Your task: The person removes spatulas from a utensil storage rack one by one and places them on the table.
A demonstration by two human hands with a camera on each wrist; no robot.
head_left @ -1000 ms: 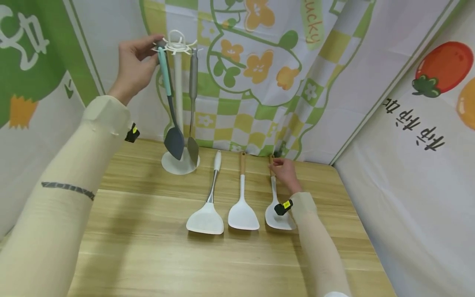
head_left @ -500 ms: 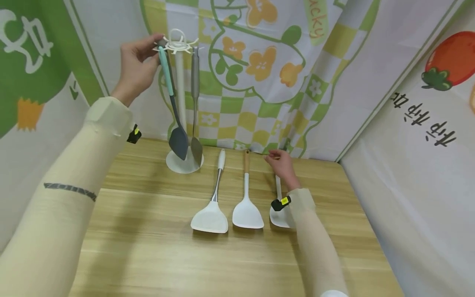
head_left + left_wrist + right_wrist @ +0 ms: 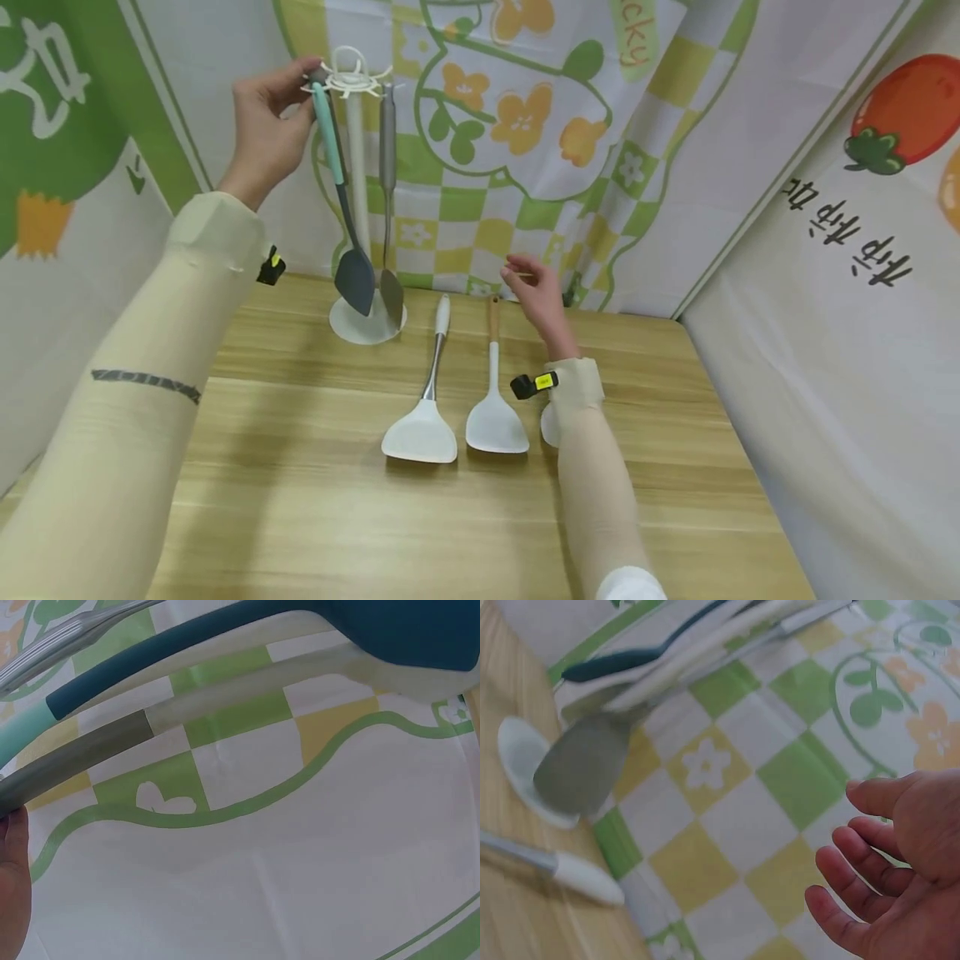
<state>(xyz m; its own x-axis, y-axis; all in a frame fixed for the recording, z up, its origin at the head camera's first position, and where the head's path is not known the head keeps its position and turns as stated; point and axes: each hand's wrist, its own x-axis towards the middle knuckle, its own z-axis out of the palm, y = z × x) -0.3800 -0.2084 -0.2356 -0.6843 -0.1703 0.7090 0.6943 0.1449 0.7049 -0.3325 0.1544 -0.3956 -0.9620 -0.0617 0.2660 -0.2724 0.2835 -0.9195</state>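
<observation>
My left hand is at the top of a white utensil rack, pinching the end of a grey-handled spatula. In the left wrist view this spatula has a pale lower shaft; in the head view it is mostly hidden behind a spatula with a mint handle and dark blue blade. A steel turner hangs at the rack's right. My right hand hovers above the table's back edge with its fingers loosely bent and nothing in them, as the right wrist view also shows.
On the wooden table lie a white turner with a steel shaft, a white turner with a wooden handle, and another white turner mostly covered by my right forearm. A patterned curtain hangs behind.
My right hand has left the handle of the rightmost turner and moved left and up. My left hand stays at the rack's top. The utensils have not moved.
</observation>
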